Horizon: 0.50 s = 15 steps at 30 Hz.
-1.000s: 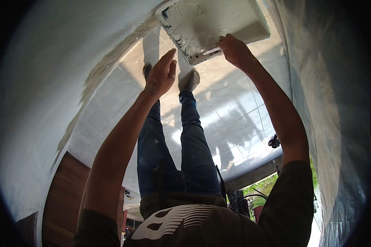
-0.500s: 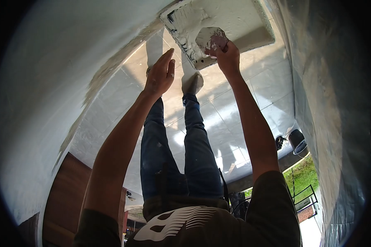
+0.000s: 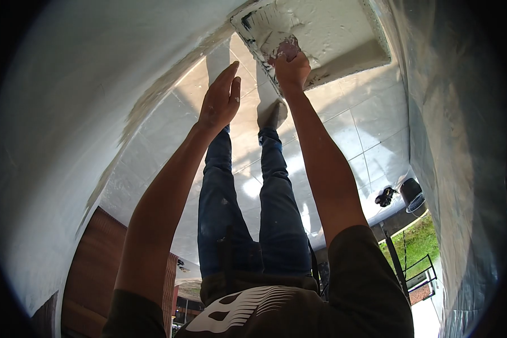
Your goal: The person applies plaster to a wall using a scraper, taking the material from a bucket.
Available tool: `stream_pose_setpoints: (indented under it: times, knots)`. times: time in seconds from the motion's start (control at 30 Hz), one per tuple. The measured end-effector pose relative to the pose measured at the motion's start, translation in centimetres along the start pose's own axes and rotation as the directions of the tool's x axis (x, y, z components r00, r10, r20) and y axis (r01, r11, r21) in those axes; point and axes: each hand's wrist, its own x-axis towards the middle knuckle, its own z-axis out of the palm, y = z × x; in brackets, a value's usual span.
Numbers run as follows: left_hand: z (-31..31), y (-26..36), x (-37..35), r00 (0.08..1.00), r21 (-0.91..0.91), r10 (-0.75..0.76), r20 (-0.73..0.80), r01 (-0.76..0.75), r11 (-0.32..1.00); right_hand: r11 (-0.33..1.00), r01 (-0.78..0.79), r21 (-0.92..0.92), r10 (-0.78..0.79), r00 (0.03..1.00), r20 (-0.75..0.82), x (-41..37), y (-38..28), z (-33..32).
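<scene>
A large rectangular tray (image 3: 349, 67) of thick off-white paste is at the top of the view, its left side streaked with dark scrape marks. My right hand (image 3: 293, 72) reaches over its near edge, fingers closed on a flat reddish-brown piece (image 3: 289, 48) smeared with white paste. What kind of tool it is, I cannot make out; its lower part is hidden by my fingers. To the left of the tray, my left hand (image 3: 220, 100) hangs in the air, fingers stretched out and thumb apart, holding nothing. Small white specks mark it.
A pale wall (image 3: 67, 141) curves along the left, and plastic sheeting (image 3: 434, 112) hangs on the right. My legs (image 3: 273, 169) stand on the light tiled floor (image 3: 343, 132). A black bucket (image 3: 412, 192) and a small dark object (image 3: 385, 196) lie at lower right.
My right hand has moved left across the tray, and the flat piece has turned so less of its pale face shows. My left hand is nearly unchanged; the view has shifted slightly.
</scene>
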Motion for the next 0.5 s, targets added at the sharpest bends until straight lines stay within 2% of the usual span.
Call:
stream_pose_setpoints:
  times: [0.03, 0.1, 0.37, 0.43, 0.47, 0.5]
  knots:
    - [-0.1, -0.2, 0.0, 1.000, 0.001, 0.002, -0.001, -0.002, 1.000, 1.000, 0.001, 0.001, -0.001, 1.000, -0.001, -0.2, -0.6, 0.3]
    - [-0.3, -0.6, -0.2, 1.000, 0.020, 0.009, 0.005, -0.009, 1.000, 0.987, -0.118, 0.111, 0.117, 0.993, 0.010, -0.6, -1.9, 1.0]
    - [-1.5, -1.5, -0.5, 1.000, 0.032, 0.005, 0.006, -0.005, 0.999, 0.969, -0.118, 0.218, 0.143, 0.984, -0.102, 1.3, -2.9, 6.6]
    - [-1.6, -1.6, -0.5, 1.000, 0.021, 0.003, 0.006, -0.003, 1.000, 0.917, -0.207, 0.342, 0.240, 0.969, -0.055, 1.7, -3.4, 7.3]
    - [-1.6, -1.6, -0.6, 1.000, 0.021, -0.003, 0.007, 0.003, 1.000, 0.917, -0.206, 0.342, 0.239, 0.969, -0.056, 1.9, -3.5, 7.8]
    - [-1.6, -1.7, -0.6, 1.000, 0.021, -0.008, 0.007, 0.008, 1.000, 0.859, -0.247, 0.449, 0.292, 0.956, -0.032, 2.1, -3.7, 8.5]
